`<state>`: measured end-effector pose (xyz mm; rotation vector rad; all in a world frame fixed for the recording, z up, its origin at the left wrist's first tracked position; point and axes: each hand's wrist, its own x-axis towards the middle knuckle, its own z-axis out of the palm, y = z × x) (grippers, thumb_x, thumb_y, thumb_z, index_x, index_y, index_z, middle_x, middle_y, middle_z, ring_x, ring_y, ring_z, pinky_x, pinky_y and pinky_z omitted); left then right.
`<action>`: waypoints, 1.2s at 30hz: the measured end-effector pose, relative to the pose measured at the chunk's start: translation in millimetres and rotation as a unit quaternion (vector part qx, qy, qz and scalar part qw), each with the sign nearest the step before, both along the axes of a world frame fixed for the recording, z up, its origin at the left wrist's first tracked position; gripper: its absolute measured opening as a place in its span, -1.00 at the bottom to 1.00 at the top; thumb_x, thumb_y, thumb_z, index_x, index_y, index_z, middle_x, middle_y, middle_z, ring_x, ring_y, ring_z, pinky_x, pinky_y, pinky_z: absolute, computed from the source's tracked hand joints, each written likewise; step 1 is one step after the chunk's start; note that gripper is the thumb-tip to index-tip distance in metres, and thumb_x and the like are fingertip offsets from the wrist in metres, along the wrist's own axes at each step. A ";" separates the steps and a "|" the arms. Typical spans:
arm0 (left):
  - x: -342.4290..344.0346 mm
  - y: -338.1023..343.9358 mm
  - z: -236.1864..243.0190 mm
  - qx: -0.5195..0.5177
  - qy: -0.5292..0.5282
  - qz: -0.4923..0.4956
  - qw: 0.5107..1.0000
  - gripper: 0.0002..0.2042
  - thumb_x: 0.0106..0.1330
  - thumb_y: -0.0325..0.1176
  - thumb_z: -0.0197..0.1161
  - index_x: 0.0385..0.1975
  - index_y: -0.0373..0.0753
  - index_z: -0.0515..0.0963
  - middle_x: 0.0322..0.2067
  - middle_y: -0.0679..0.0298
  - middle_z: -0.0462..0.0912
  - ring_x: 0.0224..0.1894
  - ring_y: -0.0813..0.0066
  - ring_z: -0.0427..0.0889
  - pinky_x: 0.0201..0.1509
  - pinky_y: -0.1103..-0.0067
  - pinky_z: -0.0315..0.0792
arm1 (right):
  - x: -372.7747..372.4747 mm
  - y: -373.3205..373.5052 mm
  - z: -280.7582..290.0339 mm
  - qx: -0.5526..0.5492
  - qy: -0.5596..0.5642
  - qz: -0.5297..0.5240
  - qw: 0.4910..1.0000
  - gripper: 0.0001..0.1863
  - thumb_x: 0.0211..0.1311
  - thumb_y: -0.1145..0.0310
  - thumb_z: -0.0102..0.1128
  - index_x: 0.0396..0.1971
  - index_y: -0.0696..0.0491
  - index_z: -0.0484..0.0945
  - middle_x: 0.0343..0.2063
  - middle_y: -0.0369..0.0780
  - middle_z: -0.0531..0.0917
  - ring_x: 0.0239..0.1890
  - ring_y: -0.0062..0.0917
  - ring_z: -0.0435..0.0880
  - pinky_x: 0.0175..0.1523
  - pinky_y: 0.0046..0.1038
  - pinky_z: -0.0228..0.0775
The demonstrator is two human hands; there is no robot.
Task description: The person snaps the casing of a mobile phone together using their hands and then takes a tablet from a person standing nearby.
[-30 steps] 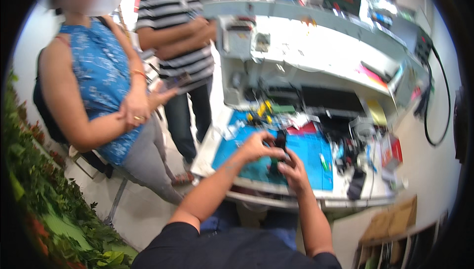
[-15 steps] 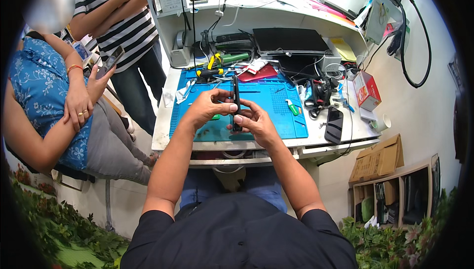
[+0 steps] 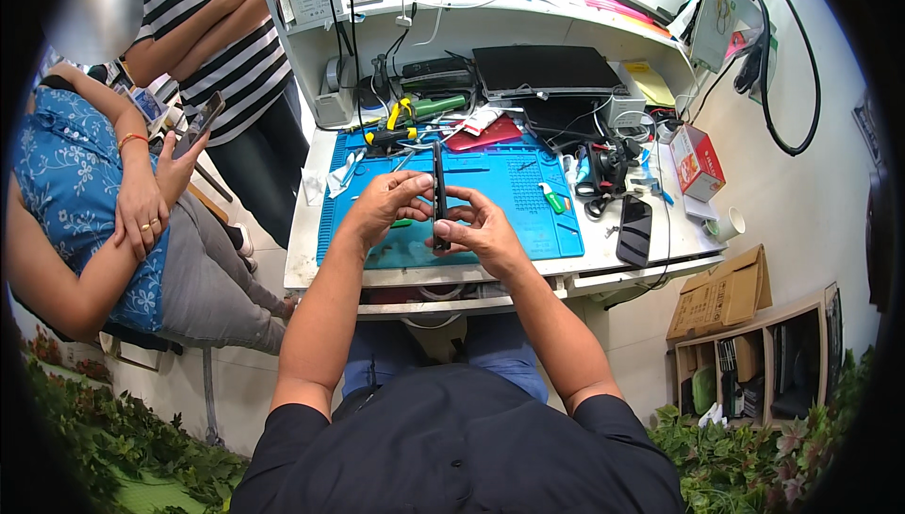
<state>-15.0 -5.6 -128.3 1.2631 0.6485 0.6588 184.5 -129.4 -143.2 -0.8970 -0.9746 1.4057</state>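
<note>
A slim black phone (image 3: 439, 184) stands on edge above the blue work mat (image 3: 471, 203), its narrow side toward me. My left hand (image 3: 385, 207) grips it from the left, thumb and fingertips pressed near its middle. From the other side, my right hand (image 3: 485, 233) closes on its lower part, with the thumb at the near end and the fingers along the right face. A green-handled tool (image 3: 553, 198) lies on the mat to the right. Under my left hand a small green item (image 3: 403, 223) partly shows.
Pliers with yellow and black handles (image 3: 401, 123), a red pouch (image 3: 485, 134) and a dark laptop (image 3: 547, 73) crowd the back. Another black phone (image 3: 635, 231), a red-and-white box (image 3: 698, 163) and a cup (image 3: 731, 223) are at right. Two people stand at left, one holding a phone (image 3: 200, 123).
The phone is turned slightly and seen more edge-on. My left thumb has shifted up along it. The whole view has moved a little.
</note>
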 end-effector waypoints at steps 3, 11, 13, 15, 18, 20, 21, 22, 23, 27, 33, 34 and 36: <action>2.6 -2.3 1.2 0.009 0.009 0.003 1.000 -0.45 0.45 -0.07 0.54 0.19 -0.42 0.63 -0.10 0.22 0.75 -0.16 0.50 0.78 -0.03 0.56 0.72 | 0.7 0.1 -2.6 0.000 -0.008 -0.006 1.000 -0.04 0.22 0.22 0.76 0.51 0.22 0.37 -0.01 -0.06 0.75 -0.06 -0.42 0.84 -0.08 -0.40 0.83; 1.6 -3.2 4.6 0.055 0.058 0.025 0.997 -0.46 0.42 -0.20 0.58 0.24 -0.45 0.65 -0.13 0.20 0.81 -0.15 0.48 0.78 -0.02 0.53 0.69 | -2.5 1.7 -2.7 -0.003 -0.027 -0.016 0.999 -0.12 0.32 0.36 0.66 0.54 0.21 0.36 0.03 -0.01 0.76 -0.06 -0.38 0.84 -0.05 -0.41 0.78; 2.4 3.2 0.0 0.065 0.054 0.009 0.996 -0.47 0.40 -0.21 0.60 0.22 -0.45 0.67 -0.14 0.18 0.82 -0.19 0.47 0.79 -0.03 0.50 0.70 | -2.8 -1.2 1.6 0.001 -0.022 -0.013 1.000 -0.13 0.34 0.39 0.62 0.56 0.22 0.35 0.02 0.00 0.77 -0.03 -0.32 0.87 -0.03 -0.42 0.75; 5.7 -3.7 12.0 0.051 0.069 0.010 0.996 -0.39 0.35 -0.15 0.66 0.22 -0.49 0.66 -0.14 0.16 0.81 -0.19 0.47 0.79 -0.08 0.54 0.69 | 3.2 1.0 -5.4 -0.002 -0.022 -0.004 1.000 -0.11 0.32 0.35 0.63 0.56 0.23 0.36 0.05 0.01 0.77 -0.02 -0.26 0.89 0.00 -0.37 0.75; 7.8 0.3 2.3 0.053 0.068 0.017 0.996 -0.40 0.34 -0.13 0.67 0.17 -0.47 0.65 -0.17 0.18 0.82 -0.20 0.50 0.79 -0.14 0.56 0.65 | 4.5 4.8 -9.6 -0.004 0.009 0.010 1.000 -0.16 0.32 0.38 0.59 0.53 0.23 0.39 0.07 -0.02 0.78 -0.05 -0.23 0.90 0.06 -0.28 0.78; 6.8 -0.4 2.5 0.050 0.066 0.023 0.996 -0.44 0.34 -0.15 0.68 0.16 -0.44 0.66 -0.20 0.20 0.82 -0.23 0.53 0.78 -0.17 0.58 0.63 | 4.0 3.7 -7.4 0.012 0.057 0.028 0.998 -0.20 0.35 0.36 0.53 0.52 0.25 0.39 0.06 -0.01 0.78 -0.07 -0.18 0.91 0.08 -0.19 0.81; 1.2 3.3 -0.7 0.041 0.062 0.002 0.997 -0.42 0.36 -0.20 0.66 0.24 -0.40 0.62 -0.15 0.20 0.82 -0.20 0.55 0.78 -0.16 0.61 0.61 | 3.5 2.7 -7.8 0.017 0.081 0.039 0.996 -0.22 0.37 0.35 0.50 0.51 0.25 0.39 0.06 0.00 0.78 -0.07 -0.15 0.91 0.09 -0.15 0.82; -4.6 6.4 -4.3 0.040 0.028 0.000 0.999 -0.40 0.37 -0.21 0.65 0.29 -0.38 0.59 -0.09 0.19 0.81 -0.18 0.55 0.77 -0.14 0.61 0.62 | 4.8 2.1 -8.3 0.011 0.106 0.058 0.993 -0.23 0.38 0.33 0.48 0.50 0.26 0.39 0.06 0.02 0.78 -0.07 -0.12 0.91 0.09 -0.11 0.83; -10.7 9.6 -7.9 0.039 -0.007 -0.004 0.999 -0.38 0.38 -0.22 0.64 0.33 -0.37 0.56 -0.04 0.18 0.79 -0.16 0.56 0.77 -0.12 0.60 0.62 | 7.1 1.9 -8.9 0.004 0.131 0.077 0.988 -0.24 0.39 0.30 0.46 0.50 0.27 0.39 0.07 0.03 0.78 -0.06 -0.08 0.91 0.09 -0.07 0.84; -17.1 8.1 -13.9 -0.010 -0.174 -0.070 0.982 -0.08 0.27 -0.41 0.65 0.62 -0.29 0.27 0.33 0.08 0.61 0.27 0.30 0.70 0.36 0.39 0.60 | 5.9 -3.9 -23.4 0.017 0.232 0.141 0.962 -0.21 0.48 0.00 0.31 0.44 0.31 0.39 0.05 0.15 0.75 -0.07 0.07 0.88 -0.01 -0.01 0.86; -5.0 -20.6 -2.4 -0.049 -0.273 -0.169 0.946 0.22 0.02 -0.26 0.78 0.69 -0.28 0.10 0.46 -0.05 0.50 0.47 0.11 0.57 0.61 0.21 0.41 | -28.9 -16.6 -30.7 0.037 0.410 0.231 0.882 -0.10 0.53 -0.24 0.19 0.52 0.20 0.31 0.16 0.23 0.63 -0.10 0.05 0.80 -0.17 -0.17 0.77; -2.3 -25.2 -2.6 -0.055 -0.297 -0.191 0.934 0.21 0.02 -0.25 0.78 0.68 -0.29 0.12 0.47 -0.05 0.50 0.47 0.11 0.58 0.60 0.21 0.42 | -34.0 -18.1 -28.8 0.040 0.428 0.243 0.869 -0.11 0.53 -0.26 0.19 0.52 0.18 0.32 0.16 0.23 0.63 -0.11 0.04 0.80 -0.18 -0.17 0.76; 0.6 -33.2 -2.2 -0.068 -0.343 -0.235 0.907 0.18 0.02 -0.23 0.78 0.66 -0.31 0.16 0.47 -0.06 0.50 0.47 0.11 0.59 0.60 0.23 0.43 | -41.8 -23.1 -24.5 0.047 0.465 0.267 0.843 -0.12 0.52 -0.28 0.18 0.52 0.14 0.34 0.16 0.23 0.62 -0.13 0.03 0.80 -0.20 -0.17 0.75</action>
